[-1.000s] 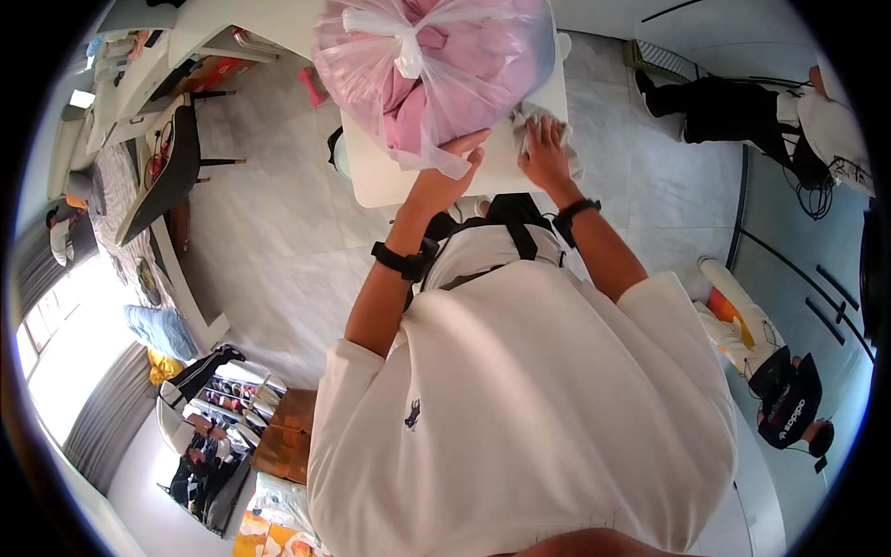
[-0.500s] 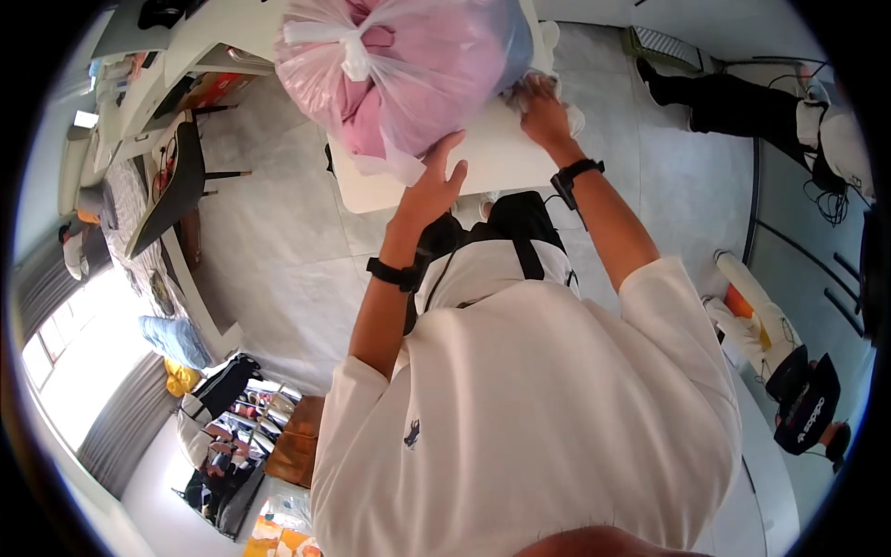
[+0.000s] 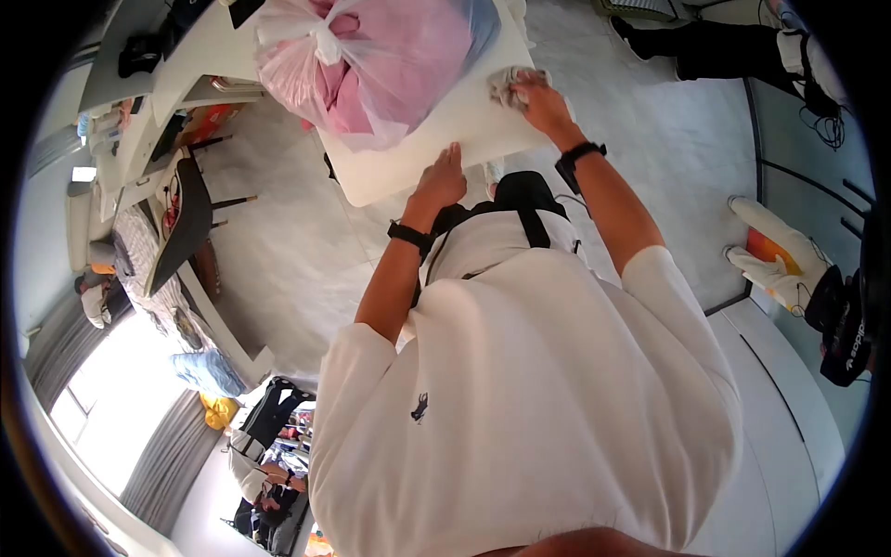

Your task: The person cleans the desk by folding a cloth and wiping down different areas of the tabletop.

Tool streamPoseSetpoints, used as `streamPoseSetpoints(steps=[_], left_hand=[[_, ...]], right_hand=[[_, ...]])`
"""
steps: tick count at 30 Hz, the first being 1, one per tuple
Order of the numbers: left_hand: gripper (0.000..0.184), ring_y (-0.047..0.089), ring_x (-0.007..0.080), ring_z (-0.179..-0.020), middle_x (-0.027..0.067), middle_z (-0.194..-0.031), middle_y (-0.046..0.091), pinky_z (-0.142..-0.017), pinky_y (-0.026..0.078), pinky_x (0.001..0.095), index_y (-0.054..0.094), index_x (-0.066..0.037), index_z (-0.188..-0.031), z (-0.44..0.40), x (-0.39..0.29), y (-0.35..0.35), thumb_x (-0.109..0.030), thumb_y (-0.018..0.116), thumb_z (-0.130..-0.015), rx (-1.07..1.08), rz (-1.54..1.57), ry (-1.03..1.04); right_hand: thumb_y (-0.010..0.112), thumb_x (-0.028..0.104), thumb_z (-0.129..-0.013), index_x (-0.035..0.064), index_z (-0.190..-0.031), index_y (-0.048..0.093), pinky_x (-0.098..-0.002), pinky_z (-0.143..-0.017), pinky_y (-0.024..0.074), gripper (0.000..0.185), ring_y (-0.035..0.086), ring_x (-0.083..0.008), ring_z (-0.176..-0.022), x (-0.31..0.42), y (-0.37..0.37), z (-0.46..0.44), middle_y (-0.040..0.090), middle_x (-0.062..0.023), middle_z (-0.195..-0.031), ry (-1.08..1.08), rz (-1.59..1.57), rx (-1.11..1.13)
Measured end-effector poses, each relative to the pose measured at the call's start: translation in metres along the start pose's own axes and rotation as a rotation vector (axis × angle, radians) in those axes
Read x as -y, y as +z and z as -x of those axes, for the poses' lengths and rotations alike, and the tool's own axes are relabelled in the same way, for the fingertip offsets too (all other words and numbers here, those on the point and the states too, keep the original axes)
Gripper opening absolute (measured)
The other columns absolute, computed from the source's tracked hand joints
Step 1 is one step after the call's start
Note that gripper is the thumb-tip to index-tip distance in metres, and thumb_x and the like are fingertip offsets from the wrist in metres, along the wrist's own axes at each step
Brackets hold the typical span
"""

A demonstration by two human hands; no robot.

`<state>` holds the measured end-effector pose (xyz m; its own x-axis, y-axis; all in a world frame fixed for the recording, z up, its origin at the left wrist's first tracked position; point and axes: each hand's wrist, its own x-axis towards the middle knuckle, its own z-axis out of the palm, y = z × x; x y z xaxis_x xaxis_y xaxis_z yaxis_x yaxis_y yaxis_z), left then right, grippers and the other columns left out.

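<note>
A crumpled greyish cloth point(image 3: 504, 85) is under the fingers of my right hand point(image 3: 546, 110), pressed on the right part of the white table point(image 3: 483, 125). My left hand point(image 3: 440, 180) rests at the table's near edge, its fingers stretched forward and apart from the bag. Beyond it lies a knotted clear plastic bag point(image 3: 371, 70) full of pink cloth, with some blue-grey at its right side. The bag covers much of the tabletop's left and far part. What the underside of the cloth touches is hidden.
A dark chair point(image 3: 176, 223) stands on the grey tiled floor point(image 3: 269, 232) at left, beside a long desk point(image 3: 181, 70). One person's black-trousered legs point(image 3: 715, 48) are at upper right. Other people show at lower left point(image 3: 264, 469) and at right point(image 3: 775, 251).
My right hand has drawn the cloth from the table's right edge inward across the top. My left hand has come away from the bag to the near edge. The whole view has shifted slightly.
</note>
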<state>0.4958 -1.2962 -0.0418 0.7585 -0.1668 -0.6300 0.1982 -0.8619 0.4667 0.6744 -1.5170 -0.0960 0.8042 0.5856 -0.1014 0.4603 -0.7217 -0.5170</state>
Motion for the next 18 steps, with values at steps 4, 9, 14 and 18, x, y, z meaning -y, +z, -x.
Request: streamPoseSetpoints(steps=[4,9,14,18], left_hand=[[0.074,0.012,0.0457,-0.143,0.0222,-0.156,0.019,-0.113,0.023,0.053,0.01,0.008,-0.148,0.021,0.005,0.023,-0.021,0.046,-0.089,-0.229,-0.085,-0.04],[0.078,0.013,0.0445,-0.144,0.0253,-0.154,0.019,-0.114,0.022,0.0513,0.01,0.009,-0.147,0.061,0.047,0.047,-0.018,0.05,-0.086,-0.394,0.02,-0.126],[0.08,0.015,0.0455,-0.143,0.0266,-0.154,0.018,-0.114,0.023,0.0497,0.011,0.009,-0.147,0.116,0.075,0.068,-0.013,0.053,-0.082,-0.506,0.158,-0.015],[0.083,0.018,0.0474,-0.141,0.0308,-0.151,0.018,-0.114,0.025,0.0493,0.014,0.007,-0.146,0.148,0.103,0.065,-0.012,0.062,-0.081,-0.59,0.302,0.142]], right_hand=[[0.057,-0.001,-0.074,0.0136,-0.118,0.063,-0.0427,-0.103,0.044,0.047,0.042,-0.0323,-0.132,0.011,-0.004,-0.015,0.046,-0.0096,-0.144,0.072,0.124,-0.062],[0.065,0.017,-0.077,0.0145,-0.124,0.058,-0.0496,-0.1,0.0447,0.047,0.047,-0.0434,-0.119,0.068,0.007,-0.002,0.048,-0.0208,-0.13,0.213,0.346,0.102],[0.065,0.022,-0.078,0.0118,-0.126,0.056,-0.051,-0.085,0.0517,0.049,0.051,-0.0444,-0.112,0.162,0.054,0.057,0.048,-0.0256,-0.122,0.228,0.208,0.166],[0.067,0.024,-0.078,0.0067,-0.123,0.057,-0.0481,-0.086,0.0517,0.05,0.055,-0.0446,-0.106,0.25,0.103,0.065,0.049,-0.0281,-0.117,0.154,0.11,0.161]])
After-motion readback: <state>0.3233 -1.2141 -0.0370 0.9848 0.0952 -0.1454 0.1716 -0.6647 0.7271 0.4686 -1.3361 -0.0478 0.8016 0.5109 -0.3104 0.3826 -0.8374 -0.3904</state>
